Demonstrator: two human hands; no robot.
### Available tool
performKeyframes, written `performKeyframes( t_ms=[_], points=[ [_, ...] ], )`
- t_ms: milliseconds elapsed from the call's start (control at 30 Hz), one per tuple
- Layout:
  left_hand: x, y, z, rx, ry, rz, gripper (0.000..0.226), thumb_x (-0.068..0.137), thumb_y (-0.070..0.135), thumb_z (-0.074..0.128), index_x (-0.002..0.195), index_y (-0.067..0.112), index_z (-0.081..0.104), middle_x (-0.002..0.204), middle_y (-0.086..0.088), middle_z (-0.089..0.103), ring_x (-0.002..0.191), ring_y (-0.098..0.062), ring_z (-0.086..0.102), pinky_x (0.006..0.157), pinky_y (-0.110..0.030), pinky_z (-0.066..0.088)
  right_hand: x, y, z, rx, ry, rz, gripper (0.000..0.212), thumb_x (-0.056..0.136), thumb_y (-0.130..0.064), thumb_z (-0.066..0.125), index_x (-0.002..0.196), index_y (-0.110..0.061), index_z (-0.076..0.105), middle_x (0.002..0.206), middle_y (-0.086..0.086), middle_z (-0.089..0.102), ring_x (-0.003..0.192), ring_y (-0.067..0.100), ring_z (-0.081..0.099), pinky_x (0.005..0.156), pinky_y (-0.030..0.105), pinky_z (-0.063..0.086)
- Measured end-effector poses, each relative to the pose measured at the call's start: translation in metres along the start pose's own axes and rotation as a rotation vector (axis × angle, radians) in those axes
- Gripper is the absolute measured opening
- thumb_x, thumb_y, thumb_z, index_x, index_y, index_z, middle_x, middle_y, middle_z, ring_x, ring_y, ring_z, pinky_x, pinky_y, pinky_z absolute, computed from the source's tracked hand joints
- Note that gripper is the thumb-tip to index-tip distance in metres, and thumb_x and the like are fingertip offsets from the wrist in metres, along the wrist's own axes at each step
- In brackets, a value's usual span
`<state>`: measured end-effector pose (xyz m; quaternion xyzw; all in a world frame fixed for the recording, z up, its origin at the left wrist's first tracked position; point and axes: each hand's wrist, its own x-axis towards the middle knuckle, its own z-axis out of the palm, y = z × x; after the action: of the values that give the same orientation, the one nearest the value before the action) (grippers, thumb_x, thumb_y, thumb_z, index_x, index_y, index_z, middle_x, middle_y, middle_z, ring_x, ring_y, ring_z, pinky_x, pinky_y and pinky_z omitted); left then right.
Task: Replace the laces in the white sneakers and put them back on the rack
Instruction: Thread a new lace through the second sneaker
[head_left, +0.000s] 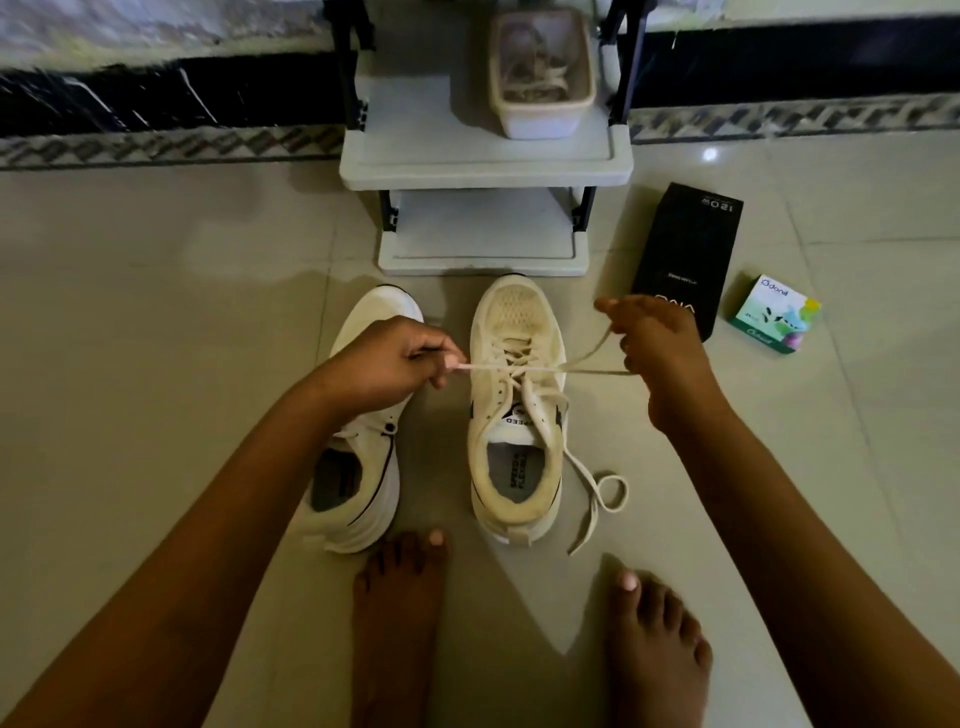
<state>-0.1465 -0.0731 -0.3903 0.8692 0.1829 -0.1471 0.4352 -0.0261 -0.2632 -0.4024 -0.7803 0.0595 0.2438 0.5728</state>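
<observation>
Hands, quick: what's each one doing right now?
Left hand: pinching one end of the lace.
Right hand: curled round the same lace on the other side.

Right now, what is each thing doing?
Lace, stretched tight, one end lying loose.
Left hand, pinching it.
Right hand, holding it.
Laced sneaker, upright.
Other sneaker, upright beside it.
Tub, open, on rack.
Black box, lying flat.

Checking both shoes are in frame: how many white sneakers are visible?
2. The left sneaker sits on the floor, partly under the left hand. The right sneaker sits beside it, before the rack, its lace pinched between that hand and the right hand. None seems hidden.
</observation>
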Motion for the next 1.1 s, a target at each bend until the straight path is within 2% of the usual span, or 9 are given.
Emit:
performKeyframes(
  t_ms=[233, 367, 433, 533, 633, 700, 767, 967, 1100],
  points=[
    [-0.001, -0.005, 0.003, 0.092, -0.088, -0.066, 0.025, 0.096, 0.007, 0.048, 0.112, 0.013, 0.066, 0.096, 0.001, 0.068, 0.085, -0.006, 0.064, 0.087, -0.023, 0.048, 0.003, 0.013, -0.005, -0.469, 0.022, -0.241, 0.022, 0.095, -0.018, 0.052, 0.101, -0.001, 0.065, 0.086, 0.005, 0.059, 0.069, 0.008, 0.051, 0.069, 0.02, 0.041],
    [0.0, -0.003, 0.004, 0.086, 0.131, -0.046, 0.007, 0.086, 0.014, 0.065, 0.09, 0.011, 0.071, 0.078, -0.004, 0.072, 0.074, -0.012, 0.067, 0.084, -0.029, 0.052, 0.004, 0.019, -0.009, -0.703, 0.055, -0.328, 0.024, 0.094, -0.02, 0.055, 0.106, -0.003, 0.066, 0.095, 0.01, 0.064, 0.079, 0.017, 0.055, 0.072, 0.025, 0.041],
    [0.0, 0.0, 0.007, 0.106, 0.228, -0.024, 0.006, 0.082, 0.02, 0.07, 0.08, 0.014, 0.068, 0.072, -0.002, 0.07, 0.07, -0.015, 0.066, 0.079, -0.03, 0.051, 0.004, 0.024, -0.009, -0.931, 0.018, -0.332, 0.032, 0.093, -0.027, 0.055, 0.117, -0.007, 0.061, 0.118, 0.016, 0.058, 0.103, 0.026, 0.053, 0.085, 0.031, 0.042],
    [0.0, 0.006, 0.014, 0.133, 0.26, 0.034, 0.007, 0.079, 0.021, 0.073, 0.079, 0.021, 0.066, 0.073, 0.004, 0.066, 0.07, -0.01, 0.061, 0.07, -0.026, 0.047, -0.004, 0.025, -0.002, -1.224, -0.045, -0.38, 0.048, 0.091, -0.037, 0.055, 0.134, -0.018, 0.047, 0.153, 0.016, 0.021, 0.142, 0.036, 0.009, 0.113, 0.047, 0.016],
    [0.002, 0.013, 0.02, 0.122, 0.179, 0.112, 0.012, 0.085, 0.012, 0.066, 0.092, 0.019, 0.071, 0.089, 0.004, 0.07, 0.081, -0.005, 0.062, 0.077, -0.018, 0.046, -0.014, 0.021, 0.009, -0.88, -0.235, -0.552, 0.043, 0.089, -0.03, 0.061, 0.129, -0.019, 0.054, 0.148, 0.01, 0.035, 0.14, 0.03, 0.023, 0.11, 0.04, 0.024],
    [0.003, 0.017, 0.024, 0.118, 0.168, 0.157, 0.017, 0.087, 0.008, 0.063, 0.098, 0.018, 0.072, 0.097, 0.002, 0.072, 0.09, -0.008, 0.064, 0.084, -0.02, 0.048, -0.02, 0.018, 0.016, -0.65, -0.342, -0.541, 0.031, 0.089, -0.024, 0.062, 0.12, -0.017, 0.062, 0.125, 0.003, 0.06, 0.116, 0.016, 0.052, 0.089, 0.018, 0.04],
    [0.003, 0.018, 0.027, 0.099, 0.203, 0.173, 0.016, 0.086, 0.01, 0.064, 0.098, 0.019, 0.072, 0.096, 0.002, 0.072, 0.091, -0.01, 0.065, 0.087, -0.026, 0.049, -0.024, 0.016, 0.02, -0.589, -0.37, -0.506, 0.022, 0.09, -0.022, 0.062, 0.11, -0.017, 0.068, 0.109, -0.001, 0.068, 0.094, 0.007, 0.058, 0.075, 0.007, 0.038],
    [0.003, 0.011, 0.032, -0.105, 0.272, 0.179, 0.015, 0.08, 0.011, 0.071, 0.091, 0.021, 0.066, 0.088, 0.004, 0.07, 0.084, -0.005, 0.065, 0.08, -0.023, 0.052, -0.023, 0.024, 0.023, -0.57, -0.371, -0.481, 0.016, 0.088, -0.022, 0.064, 0.102, -0.016, 0.07, 0.095, -0.003, 0.068, 0.085, 0.008, 0.059, 0.078, 0.019, 0.045],
    [0.001, 0.004, 0.041, -0.064, 0.027, 0.019, 0.043, 0.079, 0.025, 0.073, 0.119, 0.025, 0.055, 0.112, 0.007, 0.058, 0.102, -0.008, 0.055, 0.083, -0.02, 0.045, -0.022, 0.029, 0.023, -0.573, -0.301, -0.504, 0.011, 0.087, -0.015, 0.064, 0.097, -0.014, 0.068, 0.096, 0.002, 0.068, 0.085, 0.015, 0.061, 0.076, 0.023, 0.048]
  ],
)
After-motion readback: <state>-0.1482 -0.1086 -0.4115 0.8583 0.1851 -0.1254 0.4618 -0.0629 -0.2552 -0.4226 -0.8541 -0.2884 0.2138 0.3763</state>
